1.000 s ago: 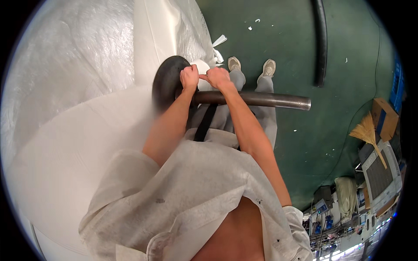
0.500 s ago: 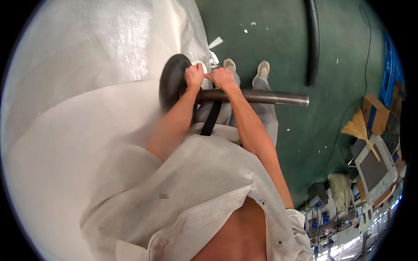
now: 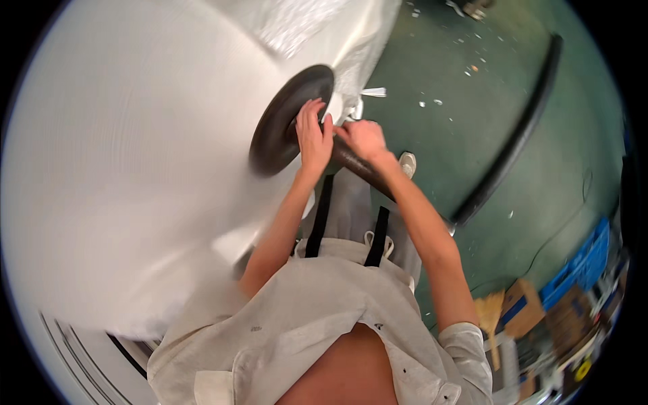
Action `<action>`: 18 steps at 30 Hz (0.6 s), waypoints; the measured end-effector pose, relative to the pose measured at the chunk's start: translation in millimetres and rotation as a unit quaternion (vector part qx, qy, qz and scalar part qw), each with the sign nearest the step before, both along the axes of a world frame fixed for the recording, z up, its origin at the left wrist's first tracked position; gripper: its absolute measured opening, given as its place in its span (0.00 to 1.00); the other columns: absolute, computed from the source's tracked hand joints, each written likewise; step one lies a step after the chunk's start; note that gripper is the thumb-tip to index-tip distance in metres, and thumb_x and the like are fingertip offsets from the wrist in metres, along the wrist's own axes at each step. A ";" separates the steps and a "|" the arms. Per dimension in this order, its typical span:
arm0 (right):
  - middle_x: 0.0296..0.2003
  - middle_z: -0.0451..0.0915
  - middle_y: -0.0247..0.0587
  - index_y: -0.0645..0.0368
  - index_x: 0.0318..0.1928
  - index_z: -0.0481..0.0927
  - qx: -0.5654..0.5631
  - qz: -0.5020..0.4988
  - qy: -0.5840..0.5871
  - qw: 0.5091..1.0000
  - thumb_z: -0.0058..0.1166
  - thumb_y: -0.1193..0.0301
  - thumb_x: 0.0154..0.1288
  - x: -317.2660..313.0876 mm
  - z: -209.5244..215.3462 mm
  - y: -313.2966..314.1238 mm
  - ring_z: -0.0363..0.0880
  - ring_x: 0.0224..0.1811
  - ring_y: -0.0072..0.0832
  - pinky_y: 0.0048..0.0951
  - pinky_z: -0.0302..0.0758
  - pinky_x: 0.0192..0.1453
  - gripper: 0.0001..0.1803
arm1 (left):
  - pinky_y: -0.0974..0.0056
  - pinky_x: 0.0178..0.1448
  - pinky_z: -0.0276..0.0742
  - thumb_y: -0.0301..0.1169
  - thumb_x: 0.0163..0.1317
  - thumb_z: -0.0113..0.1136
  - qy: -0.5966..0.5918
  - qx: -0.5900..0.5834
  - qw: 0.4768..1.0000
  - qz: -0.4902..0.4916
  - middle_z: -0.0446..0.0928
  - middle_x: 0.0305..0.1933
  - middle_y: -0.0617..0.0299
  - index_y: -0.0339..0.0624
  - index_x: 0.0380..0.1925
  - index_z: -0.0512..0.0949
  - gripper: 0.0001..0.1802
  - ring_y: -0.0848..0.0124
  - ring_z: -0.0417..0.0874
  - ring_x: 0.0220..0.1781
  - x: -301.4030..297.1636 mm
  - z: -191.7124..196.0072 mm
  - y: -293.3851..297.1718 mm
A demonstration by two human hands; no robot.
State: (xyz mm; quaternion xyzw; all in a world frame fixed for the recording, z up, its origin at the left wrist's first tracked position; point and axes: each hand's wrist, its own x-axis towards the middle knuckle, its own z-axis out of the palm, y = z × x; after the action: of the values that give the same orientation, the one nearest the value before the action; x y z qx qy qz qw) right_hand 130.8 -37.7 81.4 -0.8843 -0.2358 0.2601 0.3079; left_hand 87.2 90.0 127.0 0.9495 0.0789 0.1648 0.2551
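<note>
A dark round disc (image 3: 275, 143) stands against the end of a large roll of white sheeting (image 3: 135, 169) on my left. From beside it a dark metal pipe (image 3: 352, 165) slants toward the lower right and passes under my right forearm. My left hand (image 3: 314, 143) is open, its fingers stretched over the middle of the disc; whether they press on it I cannot tell. Just to the right, my right hand (image 3: 364, 140) is curled closed above the pipe. What it holds, if anything, is hidden.
Another long dark tube (image 3: 516, 145) lies on the green floor to the right. Farther off are a blue pallet (image 3: 574, 266), a cardboard box (image 3: 522, 309) and a straw broom (image 3: 489, 312). White scraps (image 3: 422, 104) dot the floor, and a shoe (image 3: 407, 164) shows past my right arm.
The view has turned, and the pipe now slopes down to the right instead of lying nearly level. My left fingers have gone from curled to stretched out over the disc.
</note>
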 end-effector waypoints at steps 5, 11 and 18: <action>0.31 0.81 0.56 0.61 0.32 0.82 0.055 -0.074 0.051 0.994 0.40 0.45 0.70 12.0 13.6 10.2 0.79 0.37 0.54 0.47 0.75 0.43 0.31 | 0.58 0.62 0.66 0.31 0.67 0.52 0.102 -0.201 0.963 0.146 0.73 0.55 0.50 0.36 0.52 0.72 0.15 0.55 0.73 0.59 -175.8 42.3 -40.9; 0.24 0.75 0.56 0.63 0.43 0.77 0.173 0.100 0.041 0.979 0.40 0.55 0.74 -95.0 98.0 -18.2 0.72 0.26 0.52 0.43 0.69 0.33 0.22 | 0.68 0.44 0.76 0.37 0.70 0.51 0.143 -0.464 0.791 0.373 0.80 0.43 0.60 0.40 0.53 0.73 0.17 0.73 0.82 0.38 -398.9 60.2 -104.3; 0.27 0.79 0.59 0.61 0.38 0.75 0.058 0.592 0.029 0.803 0.45 0.59 0.71 -354.9 64.7 -56.9 0.79 0.31 0.57 0.53 0.74 0.34 0.16 | 0.73 0.21 0.67 0.49 0.68 0.53 -0.044 -0.609 0.593 0.525 0.79 0.30 0.66 0.39 0.42 0.78 0.22 0.79 0.72 0.19 -527.2 39.1 -195.1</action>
State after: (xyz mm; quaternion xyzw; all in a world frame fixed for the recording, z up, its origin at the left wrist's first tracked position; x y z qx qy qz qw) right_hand -224.1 -94.6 146.0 -0.5453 -0.7190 0.4032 0.1520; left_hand -440.0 -105.0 166.1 0.3591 0.6343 0.2256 0.6464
